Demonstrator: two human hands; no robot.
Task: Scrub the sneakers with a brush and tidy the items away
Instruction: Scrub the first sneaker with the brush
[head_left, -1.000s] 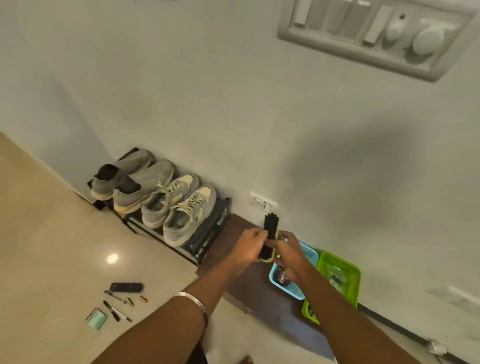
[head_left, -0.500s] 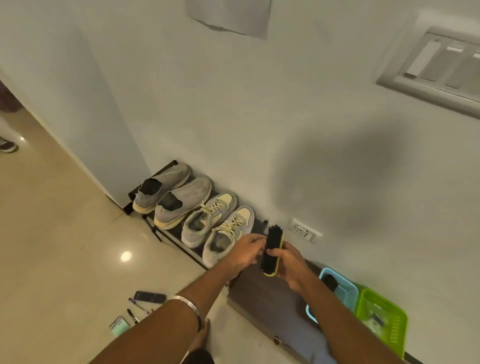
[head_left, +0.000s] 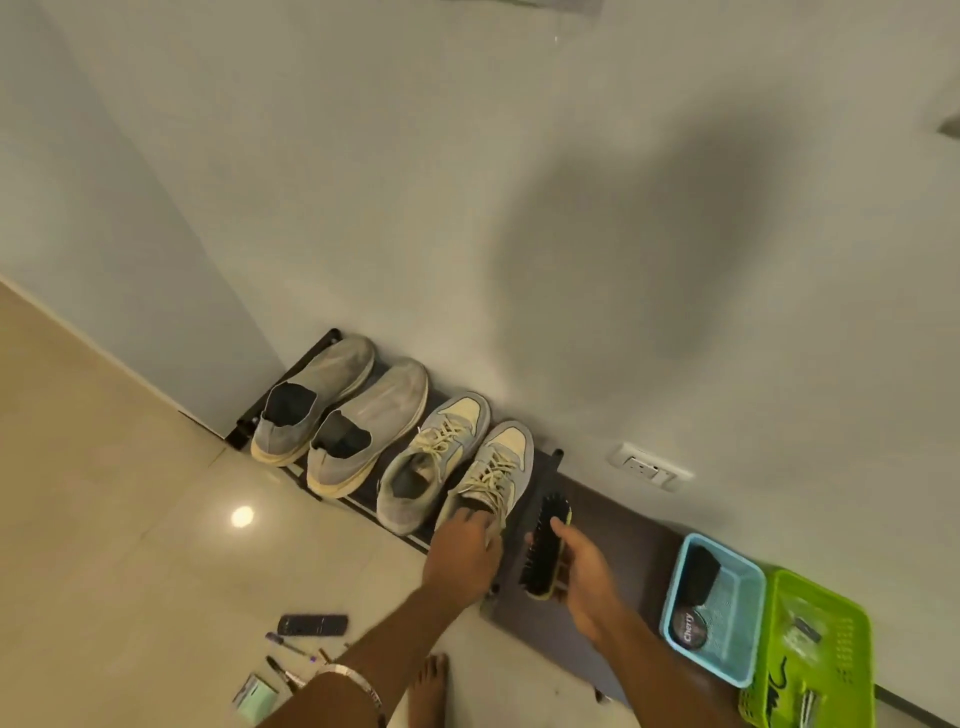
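Right hand (head_left: 584, 587): grips a black-bristled brush (head_left: 544, 552) with a yellow back, held just beside the rightmost shoe, bristles turned toward it.

Left hand (head_left: 464, 558): fingers on the heel opening of the rightmost laced sneaker (head_left: 493, 480); whether they curl round the collar I cannot tell. A metal bangle (head_left: 353, 680) sits on that forearm.

Shoe rack (head_left: 545, 467): low, dark, set against the wall. Four shoes in a row, toes to the wall: two grey slip-ons (head_left: 337, 415) on the left, two grey laced sneakers on the right.

Dark mat (head_left: 623, 545): right of the rack, under the brush hand.

Blue basket (head_left: 714, 605): on the mat's far end, holding a round tin and a dark item. Green basket (head_left: 810, 654): touching it on the right, small items inside.

Floor (head_left: 130, 519): a remote (head_left: 312, 625), pens (head_left: 283, 654) and a small pale box (head_left: 254, 693) lie near the left arm. A bare foot (head_left: 428, 686) shows below.
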